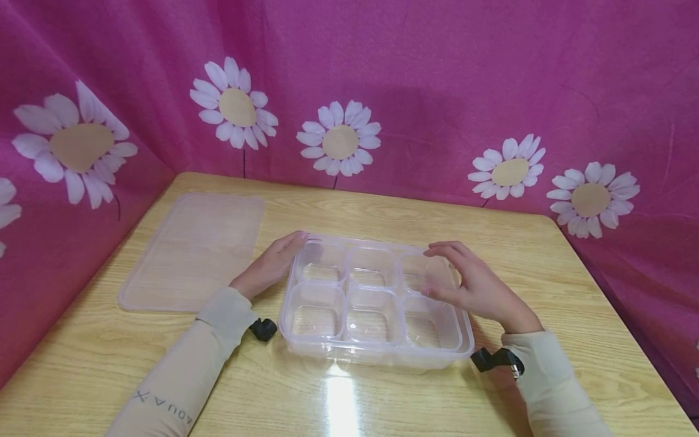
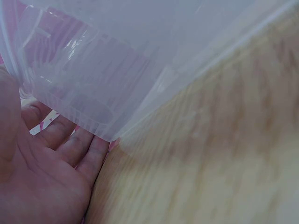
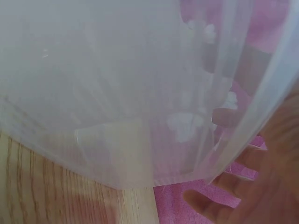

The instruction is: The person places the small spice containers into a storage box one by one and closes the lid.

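A clear plastic box [image 1: 377, 351] with several square compartments sits on the table, its top uncovered and its compartments empty. At its far left corner is my left hand [image 1: 273, 260]. In the left wrist view, that hand's fingers [image 2: 67, 140] extend behind the box wall [image 2: 93, 70], the palm facing it. My right hand [image 1: 483, 284] is at the right end, with thumb and fingers loosely bent over the far right compartment. The right wrist view has its fingers [image 3: 233, 184] spread around the outside of the translucent wall [image 3: 117, 93].
A flat translucent lid [image 1: 196, 252] lies on the wooden table [image 1: 409, 403], left of the box. A pink cloth [image 1: 415, 73] with white flowers hangs along the table's back and sides. Black wrist mounts [image 1: 263, 329] protrude near both cuffs.
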Demonstrator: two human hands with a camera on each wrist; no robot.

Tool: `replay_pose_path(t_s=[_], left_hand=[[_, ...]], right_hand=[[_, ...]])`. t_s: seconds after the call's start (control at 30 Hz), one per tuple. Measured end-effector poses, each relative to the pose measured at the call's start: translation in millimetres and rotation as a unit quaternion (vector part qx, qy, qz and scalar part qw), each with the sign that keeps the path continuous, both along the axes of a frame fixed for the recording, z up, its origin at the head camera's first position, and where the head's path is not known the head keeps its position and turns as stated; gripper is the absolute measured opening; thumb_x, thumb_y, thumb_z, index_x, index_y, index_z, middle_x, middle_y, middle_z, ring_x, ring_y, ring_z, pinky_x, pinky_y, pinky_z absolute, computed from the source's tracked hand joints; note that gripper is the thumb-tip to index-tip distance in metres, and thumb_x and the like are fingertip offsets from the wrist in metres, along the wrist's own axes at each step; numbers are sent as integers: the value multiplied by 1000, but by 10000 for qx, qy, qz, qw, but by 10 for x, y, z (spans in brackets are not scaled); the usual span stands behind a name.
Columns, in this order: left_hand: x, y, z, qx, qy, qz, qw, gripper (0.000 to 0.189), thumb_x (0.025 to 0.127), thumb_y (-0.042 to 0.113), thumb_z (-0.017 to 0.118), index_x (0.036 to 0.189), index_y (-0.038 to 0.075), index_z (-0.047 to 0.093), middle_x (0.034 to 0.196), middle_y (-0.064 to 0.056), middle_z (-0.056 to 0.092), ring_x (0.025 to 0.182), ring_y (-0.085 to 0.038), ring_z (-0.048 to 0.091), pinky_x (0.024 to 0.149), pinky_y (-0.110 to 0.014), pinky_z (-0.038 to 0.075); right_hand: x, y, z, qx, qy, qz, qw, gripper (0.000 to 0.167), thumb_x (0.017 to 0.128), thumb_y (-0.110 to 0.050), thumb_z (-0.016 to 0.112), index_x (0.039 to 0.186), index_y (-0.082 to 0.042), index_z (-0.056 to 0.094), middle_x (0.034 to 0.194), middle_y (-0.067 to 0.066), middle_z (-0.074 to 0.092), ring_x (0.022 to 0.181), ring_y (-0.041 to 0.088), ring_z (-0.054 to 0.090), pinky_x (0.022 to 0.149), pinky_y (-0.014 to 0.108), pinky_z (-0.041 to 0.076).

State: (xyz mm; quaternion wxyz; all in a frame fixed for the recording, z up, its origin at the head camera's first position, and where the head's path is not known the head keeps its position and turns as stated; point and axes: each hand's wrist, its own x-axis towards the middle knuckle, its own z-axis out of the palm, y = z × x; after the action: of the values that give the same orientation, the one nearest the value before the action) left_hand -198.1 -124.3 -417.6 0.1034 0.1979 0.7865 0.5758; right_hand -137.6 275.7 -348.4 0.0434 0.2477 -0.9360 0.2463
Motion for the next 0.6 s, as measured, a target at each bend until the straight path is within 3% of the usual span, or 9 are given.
replay_pose_path(t_s=[0.43, 0.6], left_hand=[[5, 13, 15, -26, -115, 61, 9999, 58, 113, 50, 29, 151, 11, 50, 159, -12, 49, 157, -30, 35, 133, -50, 21], [24, 12, 22, -21, -232, 57, 9997, 61, 112, 54, 28, 152, 13, 48, 160, -11, 48, 157, -30, 34, 133, -51, 21]], right_hand=[[-4, 7, -12, 178, 131, 18, 9998, 55, 89, -33, 82, 136, -14, 59, 147, 9, 54, 136, 32, 52, 109, 59, 48], [-10, -3, -33, 9, 48, -234, 9997, 47, 97, -33, 73, 138, -14, 58, 144, 8, 56, 125, 30, 57, 89, 49, 56]])
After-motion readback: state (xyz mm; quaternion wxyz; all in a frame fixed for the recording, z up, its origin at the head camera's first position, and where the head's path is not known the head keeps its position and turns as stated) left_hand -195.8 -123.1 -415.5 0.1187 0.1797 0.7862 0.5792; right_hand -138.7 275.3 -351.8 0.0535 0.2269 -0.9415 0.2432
